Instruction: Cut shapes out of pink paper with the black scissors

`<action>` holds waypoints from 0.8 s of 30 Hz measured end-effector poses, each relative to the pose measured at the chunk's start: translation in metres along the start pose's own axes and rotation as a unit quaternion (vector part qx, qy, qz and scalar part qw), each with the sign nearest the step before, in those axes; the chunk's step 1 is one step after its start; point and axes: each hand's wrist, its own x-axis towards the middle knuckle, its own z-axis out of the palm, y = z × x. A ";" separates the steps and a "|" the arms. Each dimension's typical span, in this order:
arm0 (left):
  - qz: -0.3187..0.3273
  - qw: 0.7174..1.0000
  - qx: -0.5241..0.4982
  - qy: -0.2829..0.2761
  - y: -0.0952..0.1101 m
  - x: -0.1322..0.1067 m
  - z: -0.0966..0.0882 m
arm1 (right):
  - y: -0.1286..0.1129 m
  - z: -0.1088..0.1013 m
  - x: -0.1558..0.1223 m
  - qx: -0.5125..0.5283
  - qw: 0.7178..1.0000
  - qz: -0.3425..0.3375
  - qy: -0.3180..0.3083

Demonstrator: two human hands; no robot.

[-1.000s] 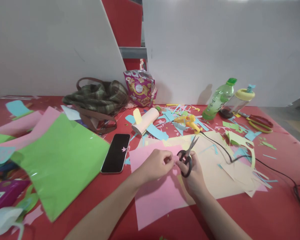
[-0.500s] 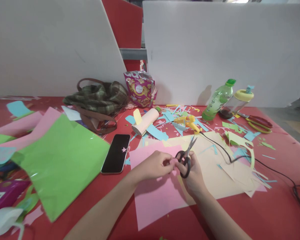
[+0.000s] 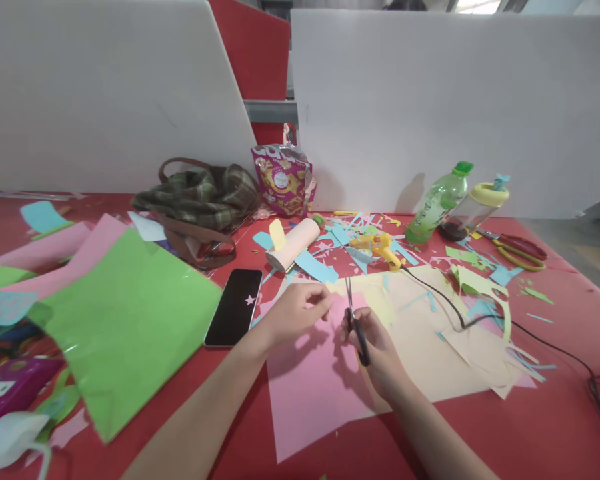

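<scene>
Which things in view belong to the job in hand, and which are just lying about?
Likely in use:
black-handled metal scissors, held by the right hand
flat pink paper sheet, beneath it and the left hand

Likely just lying about:
black rectangular phone
green plaid cloth bag
purple snack pouch
green plastic bottle

Lettering on snack bag and bottle is illegible.

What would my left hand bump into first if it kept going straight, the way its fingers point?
Probably the scissors in your right hand, or that hand's fingertips; depth is hard to judge from this single view.
</scene>
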 end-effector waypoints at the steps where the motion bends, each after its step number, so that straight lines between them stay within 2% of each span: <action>1: -0.005 1.000 -0.006 0.018 0.000 0.000 -0.003 | 0.000 0.000 0.000 0.006 1.000 0.004 -0.016; 5: -0.020 0.998 -0.014 0.061 -0.001 -0.001 -0.009 | 0.000 -0.001 -0.002 -0.003 0.997 0.025 -0.079; 9: -0.010 0.999 -0.021 0.032 0.001 -0.002 -0.009 | -0.002 -0.002 -0.003 -0.015 0.991 0.046 -0.124; 15: -0.004 1.000 -0.014 -0.013 0.005 -0.002 -0.010 | -0.005 -0.002 -0.004 -0.024 0.990 0.041 -0.135; 24: -0.014 0.999 -0.033 -0.031 0.002 -0.003 -0.011 | -0.006 -0.003 -0.003 -0.010 0.988 0.037 -0.151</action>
